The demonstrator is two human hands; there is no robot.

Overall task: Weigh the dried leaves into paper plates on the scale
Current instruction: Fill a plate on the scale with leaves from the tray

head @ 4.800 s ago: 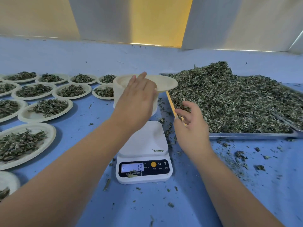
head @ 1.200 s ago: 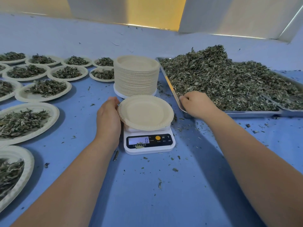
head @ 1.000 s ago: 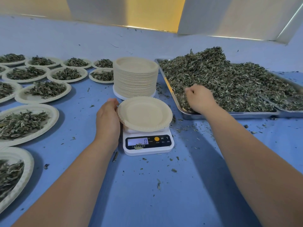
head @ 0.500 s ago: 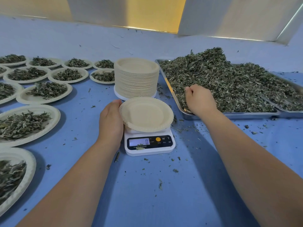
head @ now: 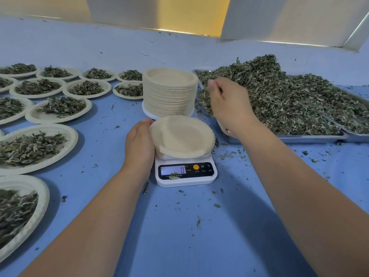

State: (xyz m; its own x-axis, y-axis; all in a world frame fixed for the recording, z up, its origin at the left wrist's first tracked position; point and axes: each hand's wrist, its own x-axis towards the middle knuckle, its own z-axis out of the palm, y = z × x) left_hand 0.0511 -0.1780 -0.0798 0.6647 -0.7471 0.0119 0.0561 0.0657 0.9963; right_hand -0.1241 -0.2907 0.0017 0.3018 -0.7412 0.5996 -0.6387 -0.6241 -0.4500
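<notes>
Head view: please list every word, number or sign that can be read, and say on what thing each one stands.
"0" on the display of the kitchen scale.
"M" on the scale's front panel, right of the orange button.
"T" on the same panel, right of the "M".
Small print under the display and buttons: too small to read.
The paper plate on the scale bears no text.

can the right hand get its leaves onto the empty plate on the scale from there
Probably yes. The right hand holds the leaves right of and beyond the empty plate, with nothing between them. The left hand sits only at the plate's left rim, and the plate stack stands behind.
</notes>
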